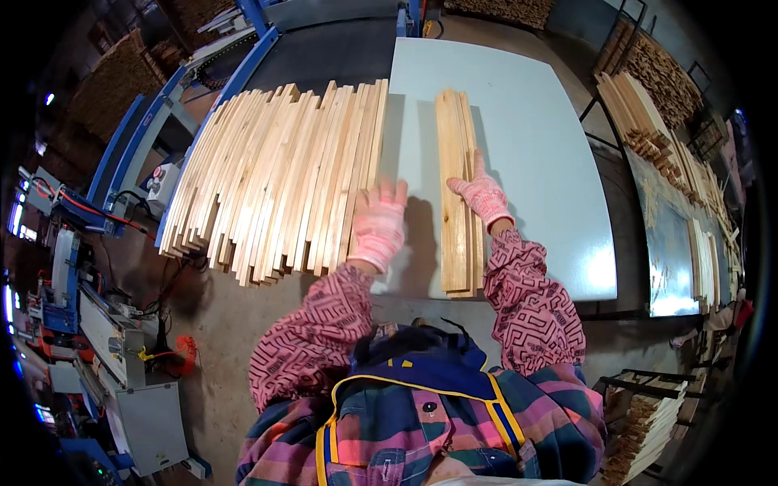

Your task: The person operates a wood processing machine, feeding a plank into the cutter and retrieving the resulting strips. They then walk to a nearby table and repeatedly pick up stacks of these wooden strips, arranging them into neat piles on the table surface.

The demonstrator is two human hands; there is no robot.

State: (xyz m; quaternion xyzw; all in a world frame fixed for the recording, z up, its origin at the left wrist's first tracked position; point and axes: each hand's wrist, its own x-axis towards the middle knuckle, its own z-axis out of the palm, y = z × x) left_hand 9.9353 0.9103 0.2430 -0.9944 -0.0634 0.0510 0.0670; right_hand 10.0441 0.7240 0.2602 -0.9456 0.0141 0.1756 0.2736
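Note:
A wide row of narrow wooden strips [275,170] lies side by side on the left, their near ends uneven. At the row's right edge is my left hand [378,223] in a pink knit glove, fingers apart and slightly blurred, over or against the last strips. A small stack of wooden boards [455,235] lies lengthwise on the pale tabletop [543,178] to the right. My right hand [481,193], in a matching glove, rests along the stack's right side, thumb over the top and fingers stretched forward. Whether it grips the boards is not plain.
Beyond the strips runs a dark conveyor belt [332,61] between blue rails. Machinery with a grey cabinet [146,425] stands at the left. On the right is a second table [660,243] with wooden strips, and a rack of wood [648,425] stands at the lower right.

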